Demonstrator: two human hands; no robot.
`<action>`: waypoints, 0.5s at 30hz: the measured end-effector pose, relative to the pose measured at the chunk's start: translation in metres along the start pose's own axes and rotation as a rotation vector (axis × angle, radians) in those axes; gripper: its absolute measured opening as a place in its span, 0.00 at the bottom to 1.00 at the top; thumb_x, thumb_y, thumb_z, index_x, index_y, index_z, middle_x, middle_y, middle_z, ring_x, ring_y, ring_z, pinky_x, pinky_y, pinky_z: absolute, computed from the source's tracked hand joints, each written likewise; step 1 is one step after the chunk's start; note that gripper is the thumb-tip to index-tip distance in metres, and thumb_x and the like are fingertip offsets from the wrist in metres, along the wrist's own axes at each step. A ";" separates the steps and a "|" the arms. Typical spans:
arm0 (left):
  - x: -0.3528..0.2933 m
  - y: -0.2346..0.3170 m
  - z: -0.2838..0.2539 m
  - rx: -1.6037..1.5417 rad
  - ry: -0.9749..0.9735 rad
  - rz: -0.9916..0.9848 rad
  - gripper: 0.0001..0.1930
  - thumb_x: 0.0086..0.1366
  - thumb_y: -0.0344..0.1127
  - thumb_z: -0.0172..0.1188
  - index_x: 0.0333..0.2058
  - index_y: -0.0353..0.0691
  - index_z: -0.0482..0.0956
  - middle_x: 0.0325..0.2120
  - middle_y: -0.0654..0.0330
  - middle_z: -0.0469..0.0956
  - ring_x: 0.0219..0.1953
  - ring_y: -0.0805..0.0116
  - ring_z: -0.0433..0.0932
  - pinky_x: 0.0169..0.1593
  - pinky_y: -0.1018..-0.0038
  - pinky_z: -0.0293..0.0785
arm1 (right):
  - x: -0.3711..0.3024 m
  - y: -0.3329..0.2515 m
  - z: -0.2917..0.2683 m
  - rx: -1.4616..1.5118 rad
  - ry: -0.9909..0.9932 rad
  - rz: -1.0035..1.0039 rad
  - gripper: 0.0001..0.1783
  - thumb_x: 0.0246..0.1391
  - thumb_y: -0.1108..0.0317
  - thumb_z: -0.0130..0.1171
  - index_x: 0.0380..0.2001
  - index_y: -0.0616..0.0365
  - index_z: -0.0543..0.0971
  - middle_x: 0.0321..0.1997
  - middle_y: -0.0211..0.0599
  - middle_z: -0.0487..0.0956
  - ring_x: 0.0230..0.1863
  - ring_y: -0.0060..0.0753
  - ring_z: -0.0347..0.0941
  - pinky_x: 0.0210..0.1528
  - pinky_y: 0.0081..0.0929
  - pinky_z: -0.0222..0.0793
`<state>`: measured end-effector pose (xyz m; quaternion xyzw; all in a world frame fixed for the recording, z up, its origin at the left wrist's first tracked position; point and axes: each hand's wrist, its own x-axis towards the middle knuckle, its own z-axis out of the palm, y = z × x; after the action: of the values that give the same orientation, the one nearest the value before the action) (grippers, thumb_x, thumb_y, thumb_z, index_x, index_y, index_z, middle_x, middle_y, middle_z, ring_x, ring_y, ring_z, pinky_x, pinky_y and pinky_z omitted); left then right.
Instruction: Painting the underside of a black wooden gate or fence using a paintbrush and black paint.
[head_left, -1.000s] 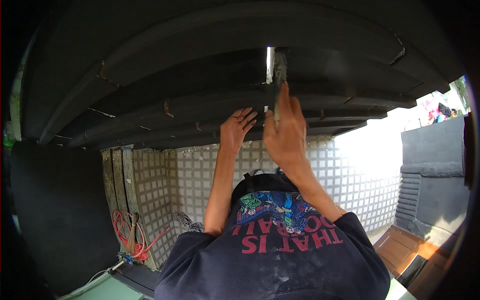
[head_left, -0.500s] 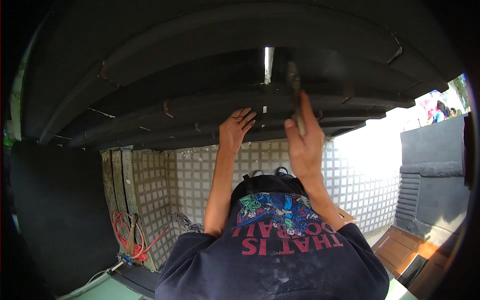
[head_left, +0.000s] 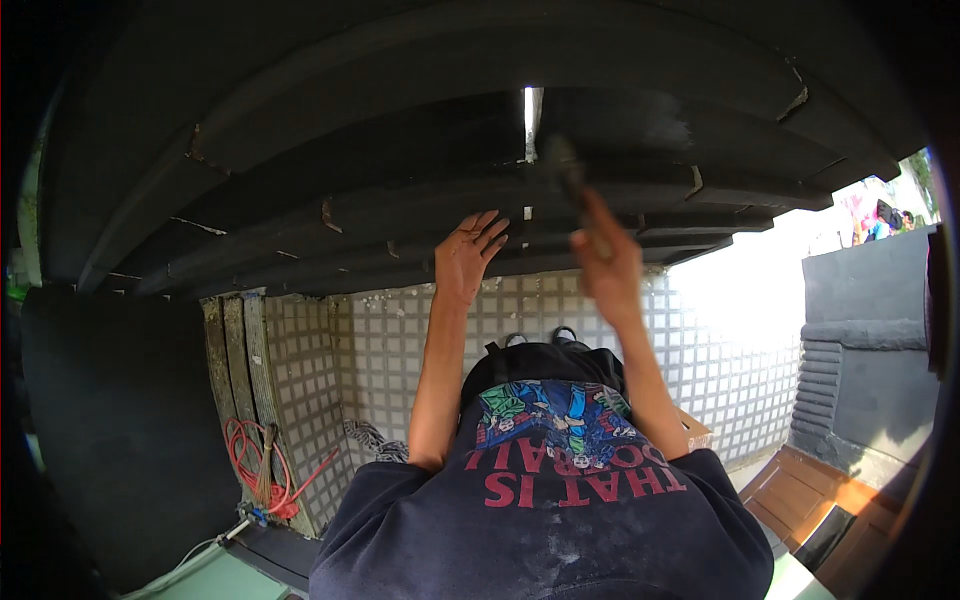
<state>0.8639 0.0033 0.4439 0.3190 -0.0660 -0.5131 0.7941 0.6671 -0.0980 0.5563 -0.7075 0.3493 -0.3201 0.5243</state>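
Note:
Overlapping dark boards (head_left: pixel 430 140) spread in front of me, with a narrow bright upright gap (head_left: pixel 531 125) between two of them. My right hand (head_left: pixel 612 265) is wrapped round the pale handle of a slim hand tool (head_left: pixel 566 165). Its dark head is blurred by motion, so its exact kind is unclear; it lies just right of the gap's lower end. Lower left of the gap, my left hand (head_left: pixel 466 255) is raised with fingers spread, holding nothing. It is close to the boards' lower edges; whether it touches them I cannot tell.
Below is a floor of pale square tiles (head_left: pixel 390 330). At left stand weathered planks (head_left: pixel 235 350), a coiled red hose (head_left: pixel 240 440) and a small broom (head_left: pixel 263 470). A grey wall (head_left: pixel 865 290) and brown wooden panels (head_left: pixel 800 495) stand right. Pale chips mark several board edges.
The tool in my right hand has moved left and slightly down, toward the bright gap's lower end. My left hand has stayed nearly in place.

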 end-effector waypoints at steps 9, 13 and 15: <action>0.002 0.000 -0.008 -0.018 0.014 -0.022 0.15 0.60 0.32 0.51 0.44 0.32 0.76 0.58 0.42 0.68 0.63 0.45 0.64 0.67 0.55 0.59 | 0.005 0.066 -0.117 0.099 0.568 0.066 0.27 0.64 0.67 0.53 0.66 0.56 0.65 0.21 0.22 0.69 0.14 0.08 0.49 0.14 0.16 0.43; 0.004 0.001 -0.009 -0.003 0.027 -0.028 0.15 0.60 0.32 0.50 0.44 0.33 0.76 0.58 0.42 0.68 0.64 0.46 0.64 0.67 0.56 0.59 | 0.011 0.078 -0.072 -0.137 0.460 -0.067 0.28 0.61 0.71 0.54 0.64 0.63 0.66 0.59 0.55 0.74 0.62 0.48 0.69 0.62 0.37 0.63; 0.004 0.001 -0.006 -0.008 0.003 -0.018 0.16 0.60 0.33 0.51 0.44 0.33 0.76 0.58 0.42 0.68 0.64 0.46 0.64 0.67 0.56 0.59 | 0.010 0.063 -0.021 -0.170 0.436 -0.209 0.28 0.58 0.72 0.57 0.61 0.70 0.67 0.59 0.60 0.72 0.61 0.50 0.70 0.61 0.36 0.64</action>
<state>0.8690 0.0028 0.4383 0.3171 -0.0600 -0.5202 0.7907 0.6454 -0.1302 0.5017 -0.6957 0.4048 -0.4869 0.3393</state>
